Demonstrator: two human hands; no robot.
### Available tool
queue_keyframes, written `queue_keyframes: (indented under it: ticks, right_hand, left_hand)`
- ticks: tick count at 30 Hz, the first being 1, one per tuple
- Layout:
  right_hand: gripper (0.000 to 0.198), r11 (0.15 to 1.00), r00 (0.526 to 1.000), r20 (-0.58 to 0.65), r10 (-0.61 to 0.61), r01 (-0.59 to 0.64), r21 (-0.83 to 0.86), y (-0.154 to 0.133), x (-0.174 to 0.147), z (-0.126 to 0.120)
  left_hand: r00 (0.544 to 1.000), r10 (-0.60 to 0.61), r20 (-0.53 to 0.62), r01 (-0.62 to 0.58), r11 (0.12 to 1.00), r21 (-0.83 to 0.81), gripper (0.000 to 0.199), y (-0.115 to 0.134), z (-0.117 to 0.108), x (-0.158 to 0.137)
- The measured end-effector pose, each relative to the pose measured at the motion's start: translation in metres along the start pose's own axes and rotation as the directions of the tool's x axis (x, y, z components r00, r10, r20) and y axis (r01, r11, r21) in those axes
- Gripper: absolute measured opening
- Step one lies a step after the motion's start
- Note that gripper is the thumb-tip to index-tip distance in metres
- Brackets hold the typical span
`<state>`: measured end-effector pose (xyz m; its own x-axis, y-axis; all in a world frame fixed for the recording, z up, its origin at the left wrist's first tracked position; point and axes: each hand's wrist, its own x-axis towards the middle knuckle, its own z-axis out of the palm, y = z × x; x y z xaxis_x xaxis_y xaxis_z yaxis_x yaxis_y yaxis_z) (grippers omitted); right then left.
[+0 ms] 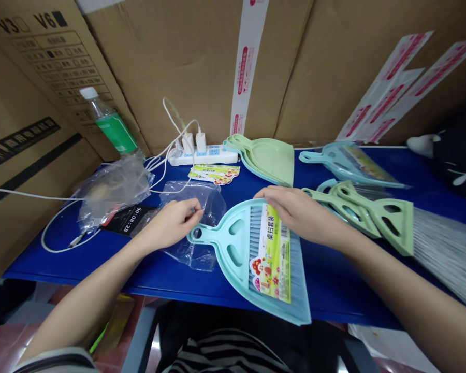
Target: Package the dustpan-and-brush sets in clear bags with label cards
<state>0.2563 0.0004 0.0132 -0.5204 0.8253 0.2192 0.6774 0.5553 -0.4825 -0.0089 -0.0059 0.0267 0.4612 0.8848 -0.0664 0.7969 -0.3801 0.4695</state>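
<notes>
- Far left of the left hand, a cardboard box (27, 155) stands beside the table.
- Up and to the left of the left hand, a bottle (116, 129) with a white cap and green label leans against the cardboard.
- Left of the left hand lies a crumpled bag (116, 181), partly over a phone (126, 218) showing 00:08:28.
- The left hand (178, 220) has its fingers curled in, just by the end of the dustpan's handle; whether it pinches the handle I cannot tell.
- Under and beyond the left hand, a clear bag (194, 259) lies spread on the table.
- Beyond the left hand are a power strip (217, 155) with white plugs and, nearer, some printed cards (215, 173).
- Between the hands, the light-blue dustpan (238, 277) sits with its handle toward the left hand; a brush (300, 282) bearing a yellow label (274, 254) is nested in it.
- Beyond the right hand, green dustpans (274, 160) are stacked.
- The right hand (295, 210) grips the dustpan's far edge, thumb over the label.
- Right of the right hand lie a wrapped dustpan (353, 163) and, nearer, green brushes (402, 220), partly behind the forearm.
</notes>
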Motion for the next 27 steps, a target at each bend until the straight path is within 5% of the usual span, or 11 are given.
queue_keyframes:
  ticks: [8,20,22,27]
  right_hand:
    - [0.030,0.995,0.996,-0.020,-0.090,0.091,0.042,0.000,0.003,0.011]
    - [0.025,0.984,0.992,-0.001,0.123,-0.122,-0.129,0.003,0.003,0.004]
    - [0.025,0.981,0.991,0.005,0.137,-0.135,-0.137,0.003,0.003,0.003]
    - [0.025,0.973,0.982,0.039,0.183,-0.175,-0.150,0.001,0.006,0.002]
  left_hand:
    - [0.998,0.047,0.048,-0.044,0.996,-0.073,0.027,-0.001,0.000,-0.001]
    - [0.990,0.132,-0.057,-0.130,0.991,0.030,0.009,-0.003,0.003,-0.004]
    - [0.970,0.237,-0.049,-0.236,0.971,0.027,0.008,-0.003,0.004,-0.006]
    - [0.849,0.486,0.206,-0.470,0.874,-0.123,0.008,0.001,0.003,-0.009]
